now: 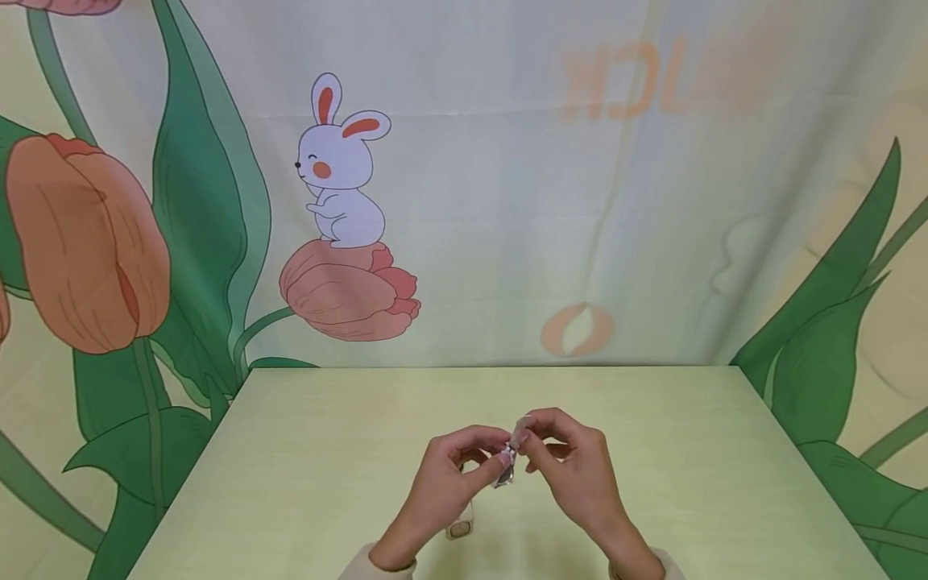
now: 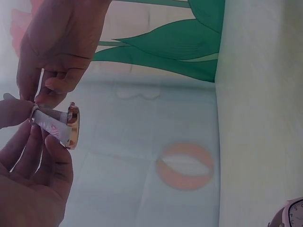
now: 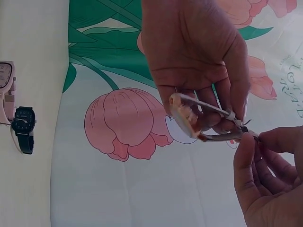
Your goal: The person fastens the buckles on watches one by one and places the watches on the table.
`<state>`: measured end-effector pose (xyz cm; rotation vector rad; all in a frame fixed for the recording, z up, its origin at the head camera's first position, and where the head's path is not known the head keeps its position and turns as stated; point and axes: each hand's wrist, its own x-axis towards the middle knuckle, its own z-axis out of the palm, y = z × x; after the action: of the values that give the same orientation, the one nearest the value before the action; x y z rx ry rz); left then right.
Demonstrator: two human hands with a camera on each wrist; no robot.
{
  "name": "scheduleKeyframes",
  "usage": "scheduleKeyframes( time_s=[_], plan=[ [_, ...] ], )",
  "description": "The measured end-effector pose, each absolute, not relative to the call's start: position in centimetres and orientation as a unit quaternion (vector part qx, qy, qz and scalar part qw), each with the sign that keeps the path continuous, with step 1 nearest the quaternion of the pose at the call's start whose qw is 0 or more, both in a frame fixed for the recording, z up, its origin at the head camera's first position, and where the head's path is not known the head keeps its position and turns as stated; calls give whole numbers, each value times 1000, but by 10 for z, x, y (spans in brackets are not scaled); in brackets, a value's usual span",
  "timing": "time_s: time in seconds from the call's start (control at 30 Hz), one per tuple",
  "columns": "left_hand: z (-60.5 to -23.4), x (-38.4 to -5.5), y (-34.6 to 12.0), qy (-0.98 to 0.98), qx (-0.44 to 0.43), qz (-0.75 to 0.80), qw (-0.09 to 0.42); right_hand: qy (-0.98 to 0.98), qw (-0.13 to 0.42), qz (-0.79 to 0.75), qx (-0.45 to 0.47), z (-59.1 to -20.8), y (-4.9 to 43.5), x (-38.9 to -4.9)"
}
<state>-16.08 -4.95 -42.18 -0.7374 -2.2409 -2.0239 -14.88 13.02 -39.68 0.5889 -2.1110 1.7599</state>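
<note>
Both hands hold one wristwatch point(image 1: 505, 475) between them, raised over the table. Its case point(image 2: 73, 126) is rose gold, and its pale strap point(image 3: 203, 104) forms a loop. My left hand point(image 1: 445, 475) pinches the watch from the left with thumb and fingers. From the right, my right hand point(image 1: 576, 463) pinches the strap near the buckle with its fingertips. In the right wrist view the case hangs on the side of the loop away from the pinching fingers. Fingers partly cover the buckle area.
A pale pink watch point(image 3: 8, 92) and a black watch point(image 3: 23, 124) lie on the table point(image 1: 326, 419). One watch point(image 1: 459, 528) shows partly below the left hand in the head view. A printed curtain point(image 1: 471, 201) hangs behind the table.
</note>
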Motion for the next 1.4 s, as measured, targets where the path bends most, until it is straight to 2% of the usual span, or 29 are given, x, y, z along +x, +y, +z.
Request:
scheduleKeyframes(
  time_s=[0.27, 0.5, 0.77, 1.03, 1.4],
  plan=[
    [-424, -159, -51, -738, -239, -631, 5, -744, 151, 620, 198, -398, 131, -148],
    [-425, -160, -50, -755, -241, -608, 52, -736, 145, 629, 203, -397, 130, -149],
    [-426, -160, -50, -760, -242, -599, 80, -731, 151, 632, 207, -398, 130, -149],
    [-426, -159, -47, -716, -227, -660, 35, -715, 168, 646, 208, -400, 128, -150],
    [-424, -157, -45, -696, -208, -686, 26, -713, 148, 659, 188, -397, 127, -148]
  ],
)
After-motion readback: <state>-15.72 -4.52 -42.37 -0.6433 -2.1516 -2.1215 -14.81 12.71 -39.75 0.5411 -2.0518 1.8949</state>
